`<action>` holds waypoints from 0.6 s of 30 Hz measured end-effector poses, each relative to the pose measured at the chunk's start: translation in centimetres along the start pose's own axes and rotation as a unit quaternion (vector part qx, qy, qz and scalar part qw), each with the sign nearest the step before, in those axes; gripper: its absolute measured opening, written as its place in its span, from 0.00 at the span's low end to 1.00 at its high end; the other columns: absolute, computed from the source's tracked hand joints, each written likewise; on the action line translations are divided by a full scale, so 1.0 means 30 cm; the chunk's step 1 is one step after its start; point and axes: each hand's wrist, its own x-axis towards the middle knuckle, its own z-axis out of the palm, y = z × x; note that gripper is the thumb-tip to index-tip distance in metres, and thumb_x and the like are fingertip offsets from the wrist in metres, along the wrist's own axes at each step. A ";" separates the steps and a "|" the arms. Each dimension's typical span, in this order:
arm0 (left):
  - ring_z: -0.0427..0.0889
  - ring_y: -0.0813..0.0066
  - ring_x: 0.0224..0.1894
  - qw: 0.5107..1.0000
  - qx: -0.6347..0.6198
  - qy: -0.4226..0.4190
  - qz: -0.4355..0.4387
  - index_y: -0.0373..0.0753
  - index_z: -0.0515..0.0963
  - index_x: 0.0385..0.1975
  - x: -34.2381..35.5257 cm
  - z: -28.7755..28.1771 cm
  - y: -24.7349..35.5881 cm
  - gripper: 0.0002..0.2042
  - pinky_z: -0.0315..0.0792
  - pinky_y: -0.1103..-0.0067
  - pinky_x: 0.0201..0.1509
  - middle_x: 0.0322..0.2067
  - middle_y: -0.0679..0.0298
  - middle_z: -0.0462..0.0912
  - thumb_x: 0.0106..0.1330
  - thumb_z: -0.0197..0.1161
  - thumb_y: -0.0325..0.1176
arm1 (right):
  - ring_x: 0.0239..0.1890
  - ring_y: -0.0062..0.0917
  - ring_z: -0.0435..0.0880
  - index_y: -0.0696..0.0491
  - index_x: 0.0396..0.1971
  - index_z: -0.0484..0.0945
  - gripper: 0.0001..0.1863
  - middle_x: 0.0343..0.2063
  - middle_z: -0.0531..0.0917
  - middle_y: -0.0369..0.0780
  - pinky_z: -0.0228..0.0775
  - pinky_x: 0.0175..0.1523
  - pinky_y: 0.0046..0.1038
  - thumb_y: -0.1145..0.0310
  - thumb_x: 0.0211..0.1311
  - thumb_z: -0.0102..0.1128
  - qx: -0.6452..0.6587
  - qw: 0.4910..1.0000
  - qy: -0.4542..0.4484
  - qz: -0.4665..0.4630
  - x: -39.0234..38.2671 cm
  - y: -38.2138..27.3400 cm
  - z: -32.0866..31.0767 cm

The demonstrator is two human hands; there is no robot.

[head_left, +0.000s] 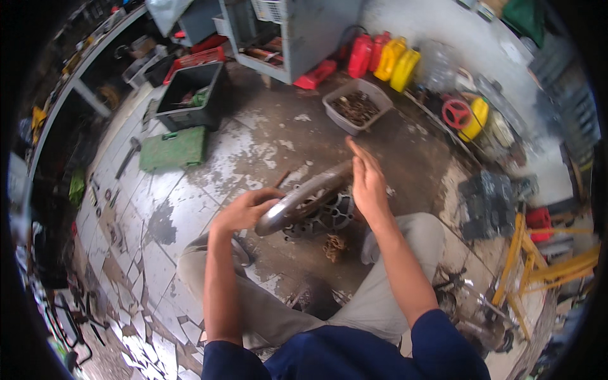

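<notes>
Between my hands a large metal disc [278,215] is tilted, its right side higher. My left hand [244,209] is closed on its lower left part. My right hand [368,183] holds the raised right side, fingers long and pressed together. Beneath the disc lies a perforated black-and-silver metal part [330,215], partly hidden. A brown tangled wad [334,248] rests just below that part, between my bent legs. A thin rusty rod [284,176] shows behind my left hand.
Ahead are a green case [172,149], hammer [126,157], dark crate [172,105], tub of small parts [354,104] and several jugs [387,58]. Right are a black case [484,202] and yellow frames [519,253]. Broken tiles [136,285] lie left; shelving [92,98] lines that side.
</notes>
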 end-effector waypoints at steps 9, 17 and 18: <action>0.80 0.71 0.55 0.996 -0.026 0.026 0.081 0.35 0.78 0.57 -0.007 0.031 -0.004 0.17 0.71 0.74 0.62 0.51 0.57 0.84 0.76 0.57 0.38 | 0.65 0.40 0.75 0.54 0.61 0.77 0.19 0.59 0.80 0.45 0.58 0.71 0.45 0.67 0.77 0.45 0.002 0.989 -0.041 -0.141 -0.013 -0.085 -0.018; 0.82 0.62 0.41 0.999 0.031 0.039 0.015 0.31 0.82 0.47 0.103 0.073 0.024 0.23 0.73 0.69 0.54 0.36 0.49 0.86 0.73 0.56 0.49 | 0.62 0.41 0.76 0.53 0.61 0.77 0.20 0.56 0.81 0.46 0.61 0.69 0.44 0.68 0.79 0.41 -0.032 0.991 -0.029 -0.125 0.009 -0.096 -0.029; 0.81 0.63 0.37 0.998 0.048 0.045 -0.011 0.30 0.82 0.46 0.128 0.078 0.078 0.23 0.74 0.68 0.50 0.33 0.49 0.86 0.73 0.56 0.48 | 0.61 0.41 0.77 0.54 0.60 0.78 0.19 0.55 0.82 0.46 0.62 0.67 0.43 0.68 0.79 0.41 -0.055 0.995 0.003 -0.087 0.021 -0.078 -0.044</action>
